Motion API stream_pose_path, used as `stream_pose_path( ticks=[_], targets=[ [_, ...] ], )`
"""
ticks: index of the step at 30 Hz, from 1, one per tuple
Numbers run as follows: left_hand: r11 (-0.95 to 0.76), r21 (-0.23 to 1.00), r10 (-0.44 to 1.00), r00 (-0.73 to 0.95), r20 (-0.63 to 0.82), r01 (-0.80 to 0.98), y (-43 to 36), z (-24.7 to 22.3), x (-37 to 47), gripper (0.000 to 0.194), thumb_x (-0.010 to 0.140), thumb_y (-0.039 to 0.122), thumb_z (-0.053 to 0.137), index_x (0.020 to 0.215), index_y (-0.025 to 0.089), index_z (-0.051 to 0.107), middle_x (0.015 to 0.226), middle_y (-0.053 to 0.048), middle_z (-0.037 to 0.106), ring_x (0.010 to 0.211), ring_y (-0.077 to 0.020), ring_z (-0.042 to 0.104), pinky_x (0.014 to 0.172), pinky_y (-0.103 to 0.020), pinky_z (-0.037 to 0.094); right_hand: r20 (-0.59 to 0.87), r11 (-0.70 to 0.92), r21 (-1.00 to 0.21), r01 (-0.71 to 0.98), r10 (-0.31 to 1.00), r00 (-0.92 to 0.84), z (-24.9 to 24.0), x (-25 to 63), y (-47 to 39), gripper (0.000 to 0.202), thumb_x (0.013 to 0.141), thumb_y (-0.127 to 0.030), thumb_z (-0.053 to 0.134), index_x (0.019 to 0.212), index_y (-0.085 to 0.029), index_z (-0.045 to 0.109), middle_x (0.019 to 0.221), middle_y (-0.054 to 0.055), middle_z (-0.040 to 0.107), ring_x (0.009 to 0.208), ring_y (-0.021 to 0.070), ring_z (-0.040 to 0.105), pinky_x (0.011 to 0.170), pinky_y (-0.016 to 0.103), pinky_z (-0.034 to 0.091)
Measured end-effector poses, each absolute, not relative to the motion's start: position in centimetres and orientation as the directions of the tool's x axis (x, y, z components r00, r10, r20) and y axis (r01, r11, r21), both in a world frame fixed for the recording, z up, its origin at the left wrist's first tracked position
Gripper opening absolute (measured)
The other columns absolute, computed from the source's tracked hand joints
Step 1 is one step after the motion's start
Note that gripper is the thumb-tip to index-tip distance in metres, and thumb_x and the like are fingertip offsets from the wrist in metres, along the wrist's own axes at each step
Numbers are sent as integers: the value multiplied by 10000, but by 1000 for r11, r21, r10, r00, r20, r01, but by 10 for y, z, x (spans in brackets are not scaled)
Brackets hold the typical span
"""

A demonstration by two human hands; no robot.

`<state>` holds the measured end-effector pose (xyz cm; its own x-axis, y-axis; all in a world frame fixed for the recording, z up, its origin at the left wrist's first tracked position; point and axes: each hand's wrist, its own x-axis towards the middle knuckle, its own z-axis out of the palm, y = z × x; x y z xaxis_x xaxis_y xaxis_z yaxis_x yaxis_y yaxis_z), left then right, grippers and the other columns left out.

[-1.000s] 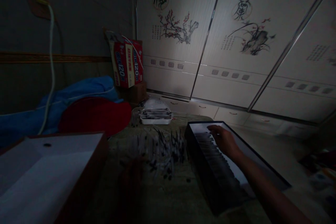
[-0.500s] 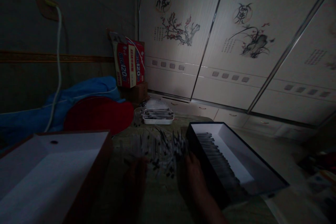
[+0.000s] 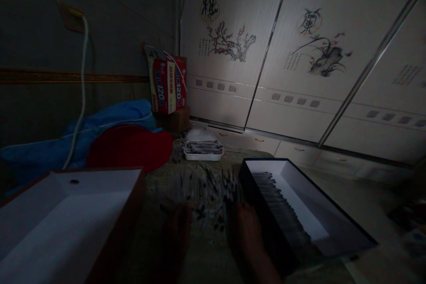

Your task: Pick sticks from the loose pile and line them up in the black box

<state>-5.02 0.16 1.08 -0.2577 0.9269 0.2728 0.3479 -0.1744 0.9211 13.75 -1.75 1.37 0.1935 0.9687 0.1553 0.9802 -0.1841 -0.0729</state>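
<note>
On the table lies a loose spread of slim, pen-like sticks, clear or pale with dark ends. My left hand is at its near left edge, fingers curled together; a dark tip shows beside them, but what they hold is lost in shadow. At the near right edge, against the dark box, is my right hand. Its fingers bend in beside some upright sticks, and the dimness hides whether they grip one. The open dark box with a white inside holds a long row of similar sticks along its left side.
An open reddish-brown box with a white inside stands at left. Farther back are a white tray of sticks, a red round item, blue cloth and a red-and-cream carton. A white cable hangs from a wall socket.
The whole view has shifted slightly right and down. Both hands stay near the same spots by the sticks, and the boxes look unchanged.
</note>
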Motion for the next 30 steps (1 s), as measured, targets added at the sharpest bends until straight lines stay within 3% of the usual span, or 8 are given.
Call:
stream_pose_path(
  ticks=[7,14,20,28,30],
  targets=[
    [-289,852,922,-112,370,436,-2,16,-41,286,798,338,437,660,205,650,641,-17,671,637,-166,610,632,-240,459,209,-177,-112,978,958,197,2,138,-25,389,814,-88,372,1138,-82,587,1140,189,599,1054,308,550,879,391,402],
    [-296,848,930,-69,360,440,0,12,-40,285,802,336,439,666,202,650,637,-15,672,627,-167,611,621,-249,455,197,-203,-301,932,943,269,0,139,-20,363,844,-169,367,1138,-117,572,1120,167,611,1011,254,593,815,319,453],
    [-332,825,922,-28,387,457,2,4,-38,263,804,313,450,674,198,648,667,-17,671,671,-167,611,641,-252,448,219,-193,-438,878,924,312,-1,142,-19,405,806,-145,391,1172,-71,548,1145,188,605,1052,242,582,881,311,431],
    [-385,759,906,57,420,524,3,-1,-37,286,815,317,454,669,188,664,651,-28,661,644,-158,602,649,-254,450,207,-227,-386,894,923,324,2,140,-26,364,796,-151,398,1121,-98,553,1094,190,604,978,273,602,801,344,457],
    [-392,779,912,92,401,490,3,1,-35,265,806,312,469,697,191,679,683,-37,681,668,-164,618,662,-261,462,256,-207,-428,880,906,337,3,140,-28,337,785,-149,411,1090,-102,547,1062,188,600,972,270,591,810,347,450]
  ],
)
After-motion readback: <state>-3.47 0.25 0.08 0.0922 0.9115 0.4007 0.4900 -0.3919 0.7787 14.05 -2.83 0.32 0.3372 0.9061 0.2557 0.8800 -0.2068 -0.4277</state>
